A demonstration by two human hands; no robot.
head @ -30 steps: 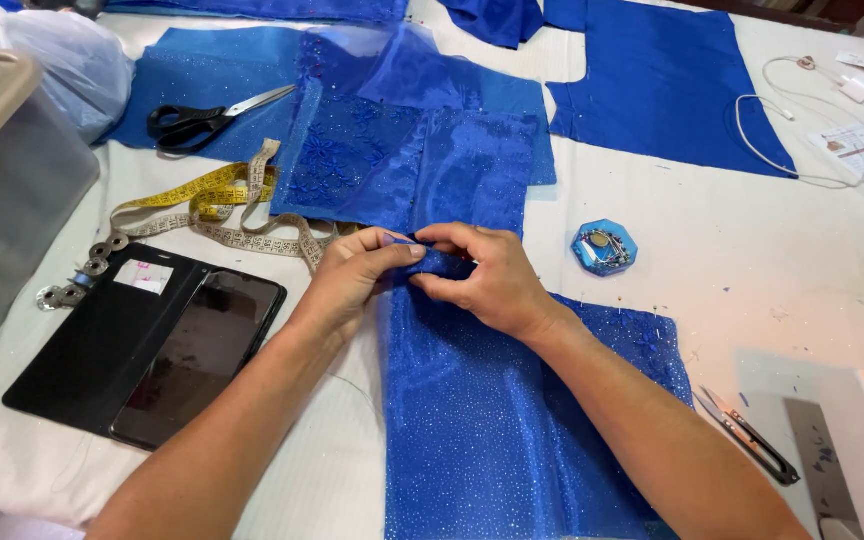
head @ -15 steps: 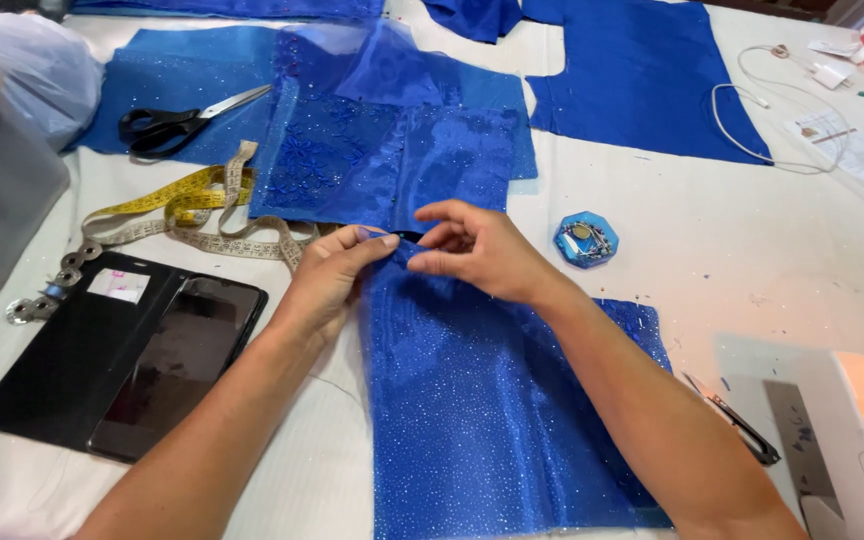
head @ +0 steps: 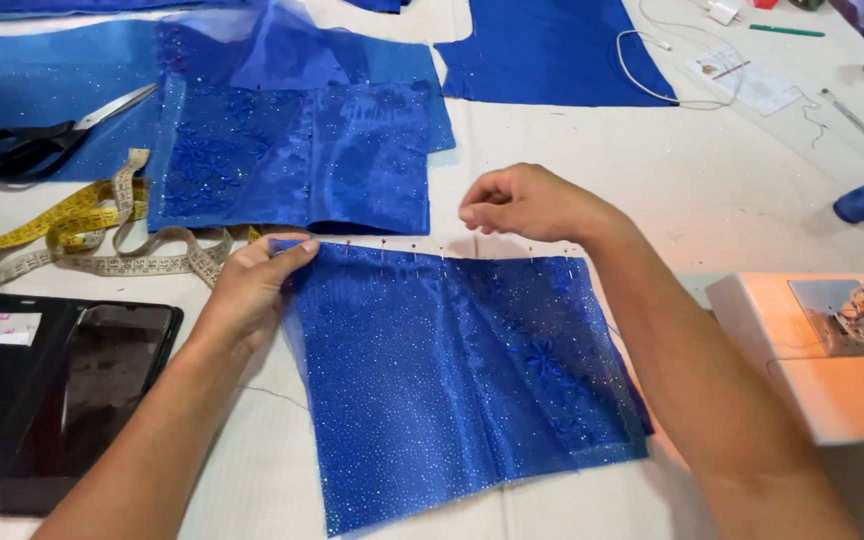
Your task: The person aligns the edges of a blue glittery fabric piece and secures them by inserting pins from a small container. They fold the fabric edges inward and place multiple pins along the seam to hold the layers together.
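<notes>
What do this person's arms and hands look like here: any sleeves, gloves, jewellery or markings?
Both forearms are bare as far as the frame shows, with no sleeves in view. The left hand and right hand wear no gloves. No watch, bracelet or ring shows on either wrist or on the visible fingers, and no tattoos or other markings can be seen. Nails look short and unpainted.

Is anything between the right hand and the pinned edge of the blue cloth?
Nothing visible. The right hand hovers just above the pinned edge of the blue cloth, over bare table. The left hand already grips the cloth's left corner.
</notes>
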